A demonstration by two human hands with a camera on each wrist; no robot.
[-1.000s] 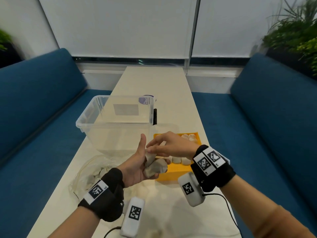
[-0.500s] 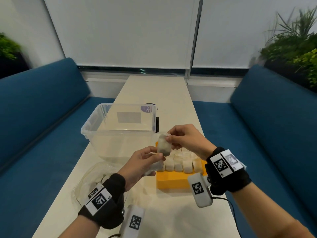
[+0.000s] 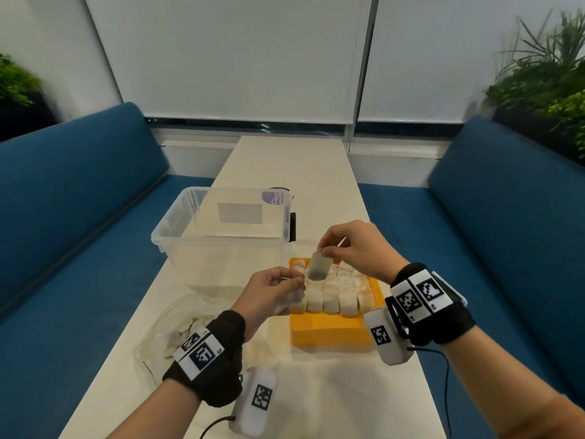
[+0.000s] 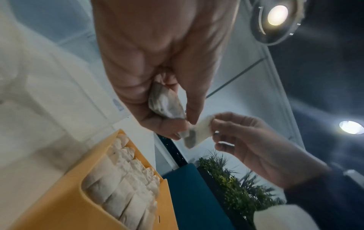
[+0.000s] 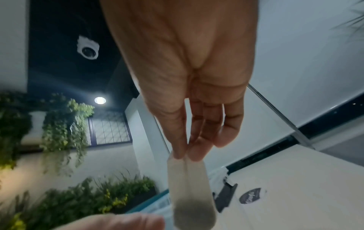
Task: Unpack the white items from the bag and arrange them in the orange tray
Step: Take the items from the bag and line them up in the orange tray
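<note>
The person's right hand (image 3: 357,248) is pinching a small white packet (image 3: 319,265) by its top edge between thumb and fingertips (image 5: 194,153), so that it is hanging down with a darker patch at its lower end, raised over the far left part of the orange tray (image 3: 329,331). The left hand (image 3: 269,291) is curling its fingers round another white item (image 4: 165,103), a crumpled one, and is holding it just left of the tray's near left corner; the two hands are sitting close together, the hanging packet almost touching the left fingers in the left wrist view. The tray is lying on the long pale table (image 3: 332,391) and is carrying rows of white items (image 3: 335,293) standing side by side across its far part, while a strip of bare orange floor is showing at the near end. To the left of the tray, a clear plastic bag (image 3: 164,331) is lying crumpled on the table beside the left wrist, with some pale pieces showing inside it. Behind the bag and tray, a clear plastic bin (image 3: 221,236) is standing upright, a small dark object just beside its right wall. Blue benches (image 3: 79,217) are running along both sides of the table, and green plants (image 3: 550,80) are standing at the far right.
</note>
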